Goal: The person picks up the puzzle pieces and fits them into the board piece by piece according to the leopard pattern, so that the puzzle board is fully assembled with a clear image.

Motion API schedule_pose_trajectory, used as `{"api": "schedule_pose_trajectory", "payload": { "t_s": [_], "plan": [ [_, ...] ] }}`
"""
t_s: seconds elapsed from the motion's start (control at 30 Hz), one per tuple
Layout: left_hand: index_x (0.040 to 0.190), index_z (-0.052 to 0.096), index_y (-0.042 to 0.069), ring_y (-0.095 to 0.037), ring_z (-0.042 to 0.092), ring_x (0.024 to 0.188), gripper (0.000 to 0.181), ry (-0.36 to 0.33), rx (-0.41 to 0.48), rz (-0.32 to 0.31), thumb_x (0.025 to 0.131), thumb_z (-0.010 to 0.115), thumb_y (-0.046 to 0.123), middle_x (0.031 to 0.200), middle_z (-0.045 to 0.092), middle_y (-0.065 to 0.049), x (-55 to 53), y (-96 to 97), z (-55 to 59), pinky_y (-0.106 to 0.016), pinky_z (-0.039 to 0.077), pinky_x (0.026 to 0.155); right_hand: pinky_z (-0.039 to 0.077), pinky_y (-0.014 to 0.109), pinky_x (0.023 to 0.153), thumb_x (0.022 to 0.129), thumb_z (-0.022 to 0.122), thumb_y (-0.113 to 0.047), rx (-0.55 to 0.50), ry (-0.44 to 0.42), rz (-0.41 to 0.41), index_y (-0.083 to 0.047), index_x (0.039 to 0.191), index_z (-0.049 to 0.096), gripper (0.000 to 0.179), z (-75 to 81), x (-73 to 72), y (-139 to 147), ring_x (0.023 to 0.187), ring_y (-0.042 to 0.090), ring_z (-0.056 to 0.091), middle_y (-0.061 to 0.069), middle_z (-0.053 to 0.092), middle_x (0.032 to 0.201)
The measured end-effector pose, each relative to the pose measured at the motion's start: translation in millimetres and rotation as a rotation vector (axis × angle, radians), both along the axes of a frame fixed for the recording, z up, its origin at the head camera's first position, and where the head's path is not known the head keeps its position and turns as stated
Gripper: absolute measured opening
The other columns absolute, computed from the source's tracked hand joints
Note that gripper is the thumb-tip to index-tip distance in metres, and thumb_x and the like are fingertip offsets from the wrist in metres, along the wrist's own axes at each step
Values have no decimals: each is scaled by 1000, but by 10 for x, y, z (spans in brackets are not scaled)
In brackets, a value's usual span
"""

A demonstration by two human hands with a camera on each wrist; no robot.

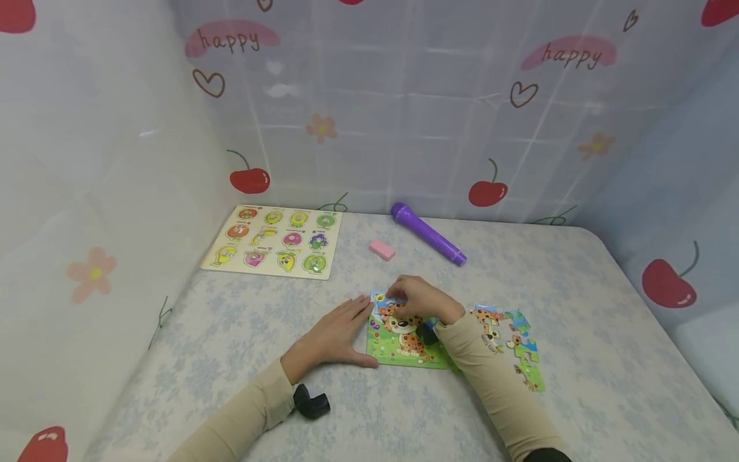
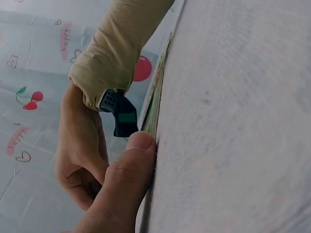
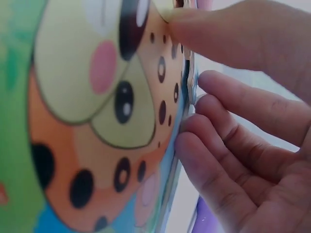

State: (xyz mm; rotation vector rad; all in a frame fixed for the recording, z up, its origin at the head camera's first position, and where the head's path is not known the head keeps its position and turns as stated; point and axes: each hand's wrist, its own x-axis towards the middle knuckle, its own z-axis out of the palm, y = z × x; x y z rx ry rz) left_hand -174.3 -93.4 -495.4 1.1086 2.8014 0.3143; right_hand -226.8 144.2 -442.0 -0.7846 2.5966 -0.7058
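Observation:
A leopard jigsaw puzzle (image 1: pixel 407 346), with a green and blue background, lies flat in front of me. My left hand (image 1: pixel 335 333) rests along its left side, fingers stretched out; the left wrist view shows the thumb against the puzzle's edge. At the top edge, my right hand (image 1: pixel 424 299) pinches a puzzle piece (image 3: pixel 191 82), thumb over the leopard's face and fingertips behind the edge. Fingers hide most of that piece. Several loose puzzle pieces (image 1: pixel 526 350) lie right of my right forearm, which covers part of the area between.
Towards the back left lies a fruit picture board (image 1: pixel 274 240). A pink eraser-like block (image 1: pixel 382 249) and a purple toy microphone (image 1: pixel 428 233) lie behind the puzzle. A printed curtain (image 1: pixel 369 128) encloses the table at the back and sides.

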Motion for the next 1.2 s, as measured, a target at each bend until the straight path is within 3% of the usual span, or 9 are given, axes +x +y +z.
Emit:
{"api": "schedule_pose_trajectory", "payload": {
  "t_s": [0.8,1.07,1.2],
  "plan": [
    [156,20,5,-25,19,151,119,7,11,-9,73,55,84,163,19,-12,-4,-7,1,-40,24,123,56,31,81,81,77,-11,-16,-3,-9,-4,114,70,35,17,12,-12,90,16,61,6,66,102],
    [156,20,6,-24,20,151,119,35,11,-16,73,55,84,163,19,-11,-20,-32,-18,-39,25,123,55,29,72,75,72,-4,30,35,-129,-1,108,73,33,44,44,-181,83,16,60,8,68,99],
    [156,20,6,-23,19,152,119,19,15,-11,73,56,83,163,19,-11,-15,-26,-5,-39,24,124,56,31,76,78,72,-8,63,71,-145,-2,108,73,30,35,51,-231,87,17,62,8,69,101]
  ]
}}
